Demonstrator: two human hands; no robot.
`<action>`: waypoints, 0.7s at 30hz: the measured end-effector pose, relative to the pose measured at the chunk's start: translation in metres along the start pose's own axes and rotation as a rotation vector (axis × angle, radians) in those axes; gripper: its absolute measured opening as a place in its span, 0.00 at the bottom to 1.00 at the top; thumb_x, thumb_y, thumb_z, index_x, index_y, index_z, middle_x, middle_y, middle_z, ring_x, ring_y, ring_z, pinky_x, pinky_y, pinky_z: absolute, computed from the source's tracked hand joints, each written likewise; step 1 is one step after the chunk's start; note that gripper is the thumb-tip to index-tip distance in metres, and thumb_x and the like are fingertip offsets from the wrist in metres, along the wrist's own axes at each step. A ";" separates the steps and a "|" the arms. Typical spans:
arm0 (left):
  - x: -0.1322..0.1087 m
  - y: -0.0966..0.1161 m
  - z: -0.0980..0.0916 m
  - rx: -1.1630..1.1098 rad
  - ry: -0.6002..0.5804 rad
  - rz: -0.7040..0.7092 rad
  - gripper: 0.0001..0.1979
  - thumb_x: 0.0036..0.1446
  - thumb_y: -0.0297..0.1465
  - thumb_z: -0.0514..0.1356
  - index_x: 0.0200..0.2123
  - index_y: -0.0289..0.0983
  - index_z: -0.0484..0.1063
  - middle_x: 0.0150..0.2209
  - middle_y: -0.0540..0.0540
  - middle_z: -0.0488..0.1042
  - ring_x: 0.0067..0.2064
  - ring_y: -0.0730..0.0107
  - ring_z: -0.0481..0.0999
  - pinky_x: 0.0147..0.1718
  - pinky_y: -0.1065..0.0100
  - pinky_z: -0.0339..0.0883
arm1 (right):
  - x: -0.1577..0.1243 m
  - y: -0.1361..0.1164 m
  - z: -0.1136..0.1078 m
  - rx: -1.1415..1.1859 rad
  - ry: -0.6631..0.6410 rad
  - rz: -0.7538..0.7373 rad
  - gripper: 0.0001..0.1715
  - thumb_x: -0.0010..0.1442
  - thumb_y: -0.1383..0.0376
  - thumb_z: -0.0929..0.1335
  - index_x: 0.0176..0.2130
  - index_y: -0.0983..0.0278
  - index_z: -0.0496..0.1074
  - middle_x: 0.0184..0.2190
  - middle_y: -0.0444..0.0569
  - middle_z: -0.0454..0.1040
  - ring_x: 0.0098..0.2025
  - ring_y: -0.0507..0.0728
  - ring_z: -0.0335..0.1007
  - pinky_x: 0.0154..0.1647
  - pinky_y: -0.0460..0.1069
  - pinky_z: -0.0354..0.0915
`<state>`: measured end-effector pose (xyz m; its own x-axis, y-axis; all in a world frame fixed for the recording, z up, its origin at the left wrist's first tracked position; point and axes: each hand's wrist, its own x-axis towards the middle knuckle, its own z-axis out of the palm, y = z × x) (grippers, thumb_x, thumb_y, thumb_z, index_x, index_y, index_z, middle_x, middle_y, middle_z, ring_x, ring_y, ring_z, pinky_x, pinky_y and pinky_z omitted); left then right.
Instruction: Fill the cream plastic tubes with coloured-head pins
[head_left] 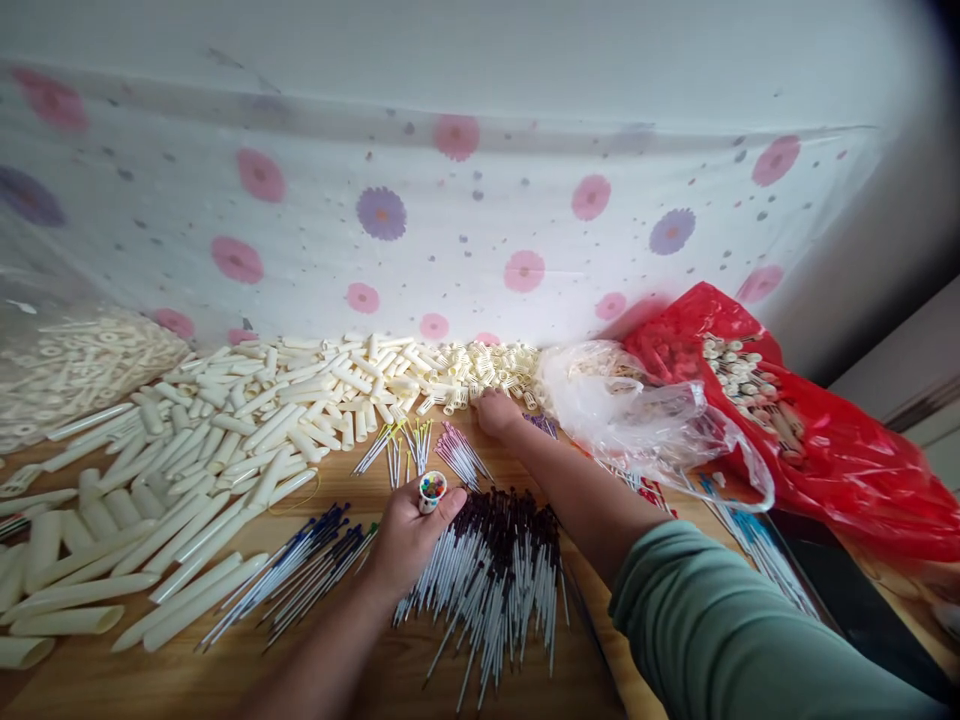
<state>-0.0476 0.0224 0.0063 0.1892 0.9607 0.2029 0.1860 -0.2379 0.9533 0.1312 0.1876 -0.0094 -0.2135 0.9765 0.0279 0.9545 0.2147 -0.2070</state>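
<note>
My left hand (pixel 409 535) is wrapped round a white tube (pixel 433 491) whose upturned end shows several small coloured tips: red, blue, green, yellow. Its lower part is hidden in the fingers. Farther out, my right hand (pixel 498 412) touches the front of a heap of small cream slotted plastic pieces (pixel 491 370). Its fingers are bent together, and what they hold, if anything, is hidden. Just below that hand lie thin pink-ended refills (pixel 461 452), with yellow-ended refills (pixel 409 448) to their left. Many dark-ended refills (pixel 491 570) spread out in front of me, near the left hand.
Cream pen barrels (pixel 225 440) are heaped on the wooden table (pixel 150 690) at left, with blue-ended refills (pixel 300 570) nearer. A clear bag (pixel 82 370) of white parts is far left. On the right are a white plastic bag (pixel 637 400), a red bag (pixel 847 460) and light-blue-ended refills (pixel 765 550).
</note>
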 end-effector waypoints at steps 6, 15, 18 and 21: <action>0.003 -0.003 -0.002 -0.005 0.039 -0.017 0.18 0.53 0.41 0.58 0.19 0.37 0.57 0.20 0.55 0.52 0.25 0.75 0.54 0.26 0.71 0.52 | -0.013 0.009 0.005 0.146 0.100 0.142 0.19 0.63 0.60 0.65 0.51 0.67 0.66 0.50 0.54 0.69 0.47 0.57 0.69 0.46 0.57 0.68; 0.004 -0.001 0.004 -0.081 0.036 -0.044 0.14 0.53 0.39 0.60 0.23 0.35 0.69 0.19 0.54 0.61 0.23 0.76 0.59 0.25 0.72 0.55 | -0.105 0.019 -0.027 0.765 0.363 0.097 0.08 0.55 0.62 0.66 0.32 0.66 0.68 0.26 0.45 0.71 0.28 0.51 0.66 0.30 0.47 0.64; 0.004 -0.001 0.010 -0.174 0.021 -0.031 0.12 0.53 0.38 0.60 0.33 0.34 0.74 0.22 0.53 0.67 0.24 0.75 0.64 0.26 0.72 0.59 | -0.141 0.002 -0.028 0.949 0.368 -0.010 0.10 0.54 0.60 0.67 0.34 0.64 0.67 0.27 0.44 0.70 0.28 0.51 0.66 0.29 0.46 0.63; 0.002 0.001 0.017 -0.250 0.041 -0.058 0.17 0.51 0.38 0.63 0.42 0.34 0.74 0.29 0.49 0.73 0.26 0.75 0.68 0.29 0.71 0.64 | -0.170 -0.019 -0.025 1.080 0.309 -0.142 0.15 0.55 0.62 0.67 0.44 0.63 0.66 0.27 0.43 0.69 0.27 0.50 0.66 0.28 0.46 0.63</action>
<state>-0.0307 0.0222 0.0040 0.1453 0.9779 0.1505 -0.0500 -0.1447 0.9882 0.1549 0.0184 0.0144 -0.1016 0.9392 0.3281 0.2141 0.3427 -0.9147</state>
